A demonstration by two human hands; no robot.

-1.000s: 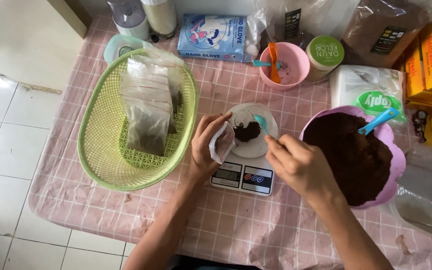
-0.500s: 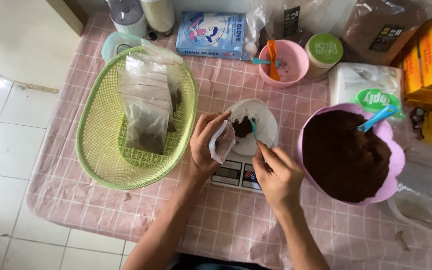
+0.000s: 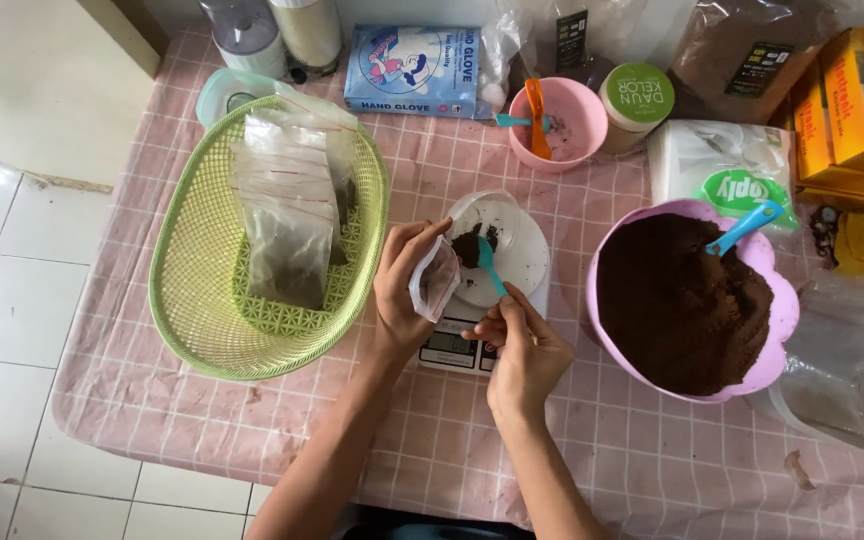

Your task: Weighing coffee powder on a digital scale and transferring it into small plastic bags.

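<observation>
My left hand (image 3: 402, 290) holds a clear, glossy plastic pouch (image 3: 434, 280); my right (image 3: 522, 350) a smooth plastic spoon (image 3: 489, 264). The powder (image 3: 677, 300) looks matt and coarse. The basket (image 3: 192, 320) is perforated plastic.

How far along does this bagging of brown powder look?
Done: several filled bags lie in the green basket. In hand: the left hand holds a small bag open, while the right hand spoons powder from the dish on the scale. Left: the pink bowl is nearly full.

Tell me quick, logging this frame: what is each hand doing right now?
Left hand: closed on a small clear bag, held open.
Right hand: closed on a teal spoon with dark powder.
</observation>
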